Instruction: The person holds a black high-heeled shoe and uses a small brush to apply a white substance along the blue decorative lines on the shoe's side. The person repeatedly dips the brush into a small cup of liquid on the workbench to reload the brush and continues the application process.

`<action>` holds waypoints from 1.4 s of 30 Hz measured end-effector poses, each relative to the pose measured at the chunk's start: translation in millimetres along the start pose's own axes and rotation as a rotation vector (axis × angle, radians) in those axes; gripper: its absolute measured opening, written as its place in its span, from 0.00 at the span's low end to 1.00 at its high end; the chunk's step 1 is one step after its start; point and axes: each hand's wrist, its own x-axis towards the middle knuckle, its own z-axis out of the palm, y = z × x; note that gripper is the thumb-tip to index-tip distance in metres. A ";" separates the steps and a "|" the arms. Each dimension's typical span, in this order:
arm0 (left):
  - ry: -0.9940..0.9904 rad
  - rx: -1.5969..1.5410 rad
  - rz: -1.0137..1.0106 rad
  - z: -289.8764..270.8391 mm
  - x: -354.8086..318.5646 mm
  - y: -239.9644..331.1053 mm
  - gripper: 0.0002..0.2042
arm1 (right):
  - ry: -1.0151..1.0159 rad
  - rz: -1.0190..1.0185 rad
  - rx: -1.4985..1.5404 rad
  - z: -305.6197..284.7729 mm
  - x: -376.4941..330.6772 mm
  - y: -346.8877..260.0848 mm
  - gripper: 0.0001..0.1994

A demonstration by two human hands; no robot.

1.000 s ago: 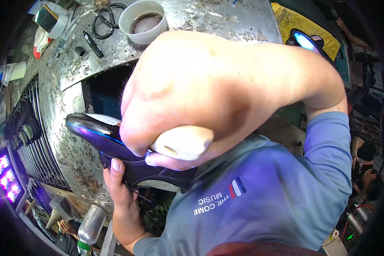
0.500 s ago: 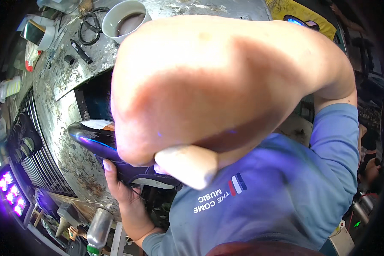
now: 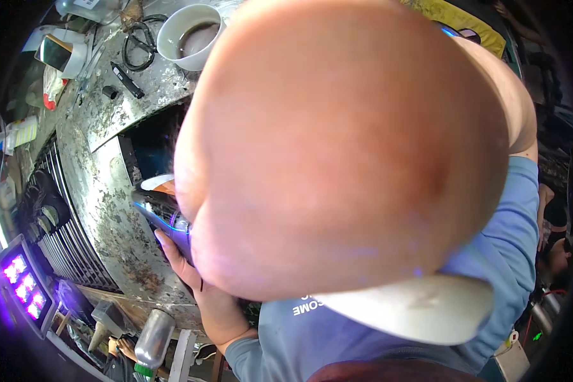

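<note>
A black shoe [image 3: 156,207] with white and orange patches is tilted over the bench's near edge, a line of blue-violet light along its side. My left hand [image 3: 194,274] grips it from below, thumb up along its side. Very close to the camera, my right hand and forearm [image 3: 337,159] loom blurred and cover most of the shoe. From beneath my right hand sticks out a pale, rounded, handle-like piece [image 3: 414,312], which that hand is closed around. Its working end and the right fingertips are hidden.
The worn metal bench [image 3: 99,184] has a dark opening beside the shoe. On it are a white bowl [image 3: 167,44] of dark liquid, a black marker [image 3: 128,81], coiled cable [image 3: 128,54] and a phone [image 3: 55,52]. Left: a bar grille [image 3: 83,245], another black shoe [image 3: 48,204], a violet lamp [image 3: 24,286].
My right hand has come nearer the camera and hides more of the shoe. The pale handle has swung right. The shoe's visible end has shifted right, with my left hand still on it.
</note>
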 end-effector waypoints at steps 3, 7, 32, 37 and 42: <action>0.079 -0.062 -0.024 -4.9 8.8 -2.9 0.36 | -0.010 -0.005 -0.001 -0.7 2.1 -2.9 0.11; -0.022 -0.261 -0.081 -10.9 21.6 -18.6 0.35 | -0.018 -0.005 0.002 -1.1 8.6 -5.5 0.11; -0.530 -1.081 -0.734 45.1 14.3 -77.1 0.24 | -0.231 0.636 -0.776 -59.8 38.1 122.0 0.10; -0.517 -1.110 -0.749 48.6 17.2 -76.0 0.22 | 0.181 0.242 -0.846 -55.2 26.2 116.2 0.08; -0.508 -1.111 -0.745 51.6 18.4 -75.0 0.22 | 0.060 0.438 -0.781 -47.9 22.4 96.5 0.09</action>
